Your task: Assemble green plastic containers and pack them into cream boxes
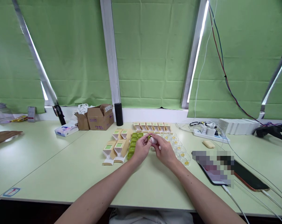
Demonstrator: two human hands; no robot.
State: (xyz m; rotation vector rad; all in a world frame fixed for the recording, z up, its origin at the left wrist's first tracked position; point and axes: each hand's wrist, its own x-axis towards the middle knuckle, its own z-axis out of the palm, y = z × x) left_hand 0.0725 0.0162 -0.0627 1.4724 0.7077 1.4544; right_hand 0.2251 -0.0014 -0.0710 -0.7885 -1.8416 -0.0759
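Observation:
My left hand [141,150] and my right hand [163,150] meet over the middle of the pale green table [61,168]. Their fingers are pinched together on a small white and green case [152,139]. Under and around the hands lie rows of small green cases [133,143], clear trays with yellow dots [181,152] and tan cardboard boxes with green labels [114,150]. Another row of tan boxes [152,126] stands behind the hands.
A brown carton [100,117], a black cylinder [118,114] and a tissue pack [66,129] sit at the back left. A power strip with cables [208,132], a phone [248,178] and a tablet [213,172] lie to the right. Another person's hand [4,136] rests at the far left.

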